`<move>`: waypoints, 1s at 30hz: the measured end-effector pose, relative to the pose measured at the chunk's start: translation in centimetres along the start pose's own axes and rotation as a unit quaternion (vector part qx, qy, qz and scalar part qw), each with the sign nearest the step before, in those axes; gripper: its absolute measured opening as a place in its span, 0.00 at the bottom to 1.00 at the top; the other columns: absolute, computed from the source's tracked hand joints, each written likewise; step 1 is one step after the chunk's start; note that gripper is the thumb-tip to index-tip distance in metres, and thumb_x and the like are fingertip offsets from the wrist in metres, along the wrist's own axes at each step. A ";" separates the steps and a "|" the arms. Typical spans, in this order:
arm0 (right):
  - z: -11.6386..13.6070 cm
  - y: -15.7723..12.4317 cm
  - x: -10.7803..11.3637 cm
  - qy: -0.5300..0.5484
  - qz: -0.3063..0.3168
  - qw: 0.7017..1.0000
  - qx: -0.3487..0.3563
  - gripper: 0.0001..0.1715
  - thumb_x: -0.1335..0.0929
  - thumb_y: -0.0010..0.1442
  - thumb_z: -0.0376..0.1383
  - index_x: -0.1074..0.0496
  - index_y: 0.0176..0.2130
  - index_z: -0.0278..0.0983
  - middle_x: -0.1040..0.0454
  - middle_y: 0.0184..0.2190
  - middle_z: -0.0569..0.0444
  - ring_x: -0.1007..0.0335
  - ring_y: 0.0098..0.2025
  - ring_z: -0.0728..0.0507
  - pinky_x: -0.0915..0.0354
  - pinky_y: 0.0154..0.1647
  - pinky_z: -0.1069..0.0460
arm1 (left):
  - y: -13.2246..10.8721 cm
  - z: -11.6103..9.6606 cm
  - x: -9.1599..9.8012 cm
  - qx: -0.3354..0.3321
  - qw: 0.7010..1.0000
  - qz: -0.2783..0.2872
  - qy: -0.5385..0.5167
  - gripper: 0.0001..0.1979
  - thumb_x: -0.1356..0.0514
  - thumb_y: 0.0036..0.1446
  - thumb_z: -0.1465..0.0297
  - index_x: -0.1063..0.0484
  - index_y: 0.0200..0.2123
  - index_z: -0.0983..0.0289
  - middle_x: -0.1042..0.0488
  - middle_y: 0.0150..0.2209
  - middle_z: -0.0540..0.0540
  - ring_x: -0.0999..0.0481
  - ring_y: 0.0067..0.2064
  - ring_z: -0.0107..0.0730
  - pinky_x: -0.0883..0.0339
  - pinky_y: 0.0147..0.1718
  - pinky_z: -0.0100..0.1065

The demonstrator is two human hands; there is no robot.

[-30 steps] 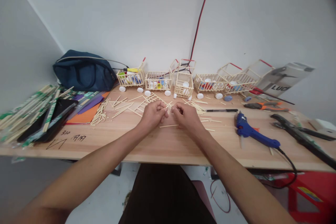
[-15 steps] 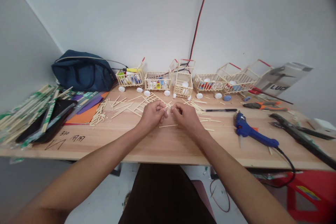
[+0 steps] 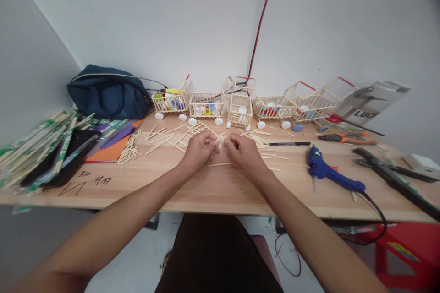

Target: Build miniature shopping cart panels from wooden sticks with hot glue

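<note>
My left hand [image 3: 202, 150] is closed in a pinch over the middle of the table, its fingertips turned toward the other hand. Facing it across a small gap, my right hand [image 3: 239, 149] is pinched too. Whatever lies between the fingertips is too small to make out. A short wooden stick [image 3: 220, 136] shows just beyond the left fingertips; I cannot tell whether it is held. Below the hands another thin stick [image 3: 220, 164] lies flat on the table. Behind my left hand is a ladder-like stick frame [image 3: 185, 138], partly hidden by it.
Several small stick-built carts [image 3: 206, 104] with round wheels line the wall. Loose cut sticks [image 3: 130, 147] lie left. A blue glue gun [image 3: 323, 169], a black pen [image 3: 289, 143], pliers [image 3: 347, 138] and a large black-handled cutter [image 3: 392, 176] are right. A blue bag [image 3: 110, 94] stands back left.
</note>
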State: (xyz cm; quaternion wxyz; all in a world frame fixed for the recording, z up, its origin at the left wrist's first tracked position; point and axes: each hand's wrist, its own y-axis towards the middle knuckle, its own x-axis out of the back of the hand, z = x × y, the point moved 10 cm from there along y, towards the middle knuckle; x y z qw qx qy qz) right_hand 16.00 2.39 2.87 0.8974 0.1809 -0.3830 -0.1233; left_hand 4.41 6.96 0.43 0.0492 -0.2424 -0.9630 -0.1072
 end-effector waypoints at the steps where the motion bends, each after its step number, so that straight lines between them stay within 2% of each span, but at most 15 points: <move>1: 0.0 0.0 0.0 0.000 0.001 1.000 -0.001 0.13 0.38 0.58 0.35 0.38 0.22 0.38 0.40 0.18 0.60 0.44 0.24 0.49 0.49 0.28 0.54 | 0.0 0.0 0.0 0.001 1.000 0.000 0.001 0.05 0.41 0.52 0.70 0.35 0.27 0.64 0.28 0.20 0.48 0.38 0.15 0.20 0.45 0.16 0.25; 30: -0.2 -0.2 0.1 -0.008 0.001 1.000 -0.006 0.14 0.37 0.58 0.35 0.39 0.22 0.38 0.41 0.18 0.60 0.46 0.24 0.50 0.50 0.27 0.54 | 0.0 0.3 0.0 0.006 1.000 0.001 0.001 0.04 0.42 0.52 0.71 0.35 0.28 0.64 0.28 0.20 0.48 0.38 0.15 0.20 0.44 0.16 0.25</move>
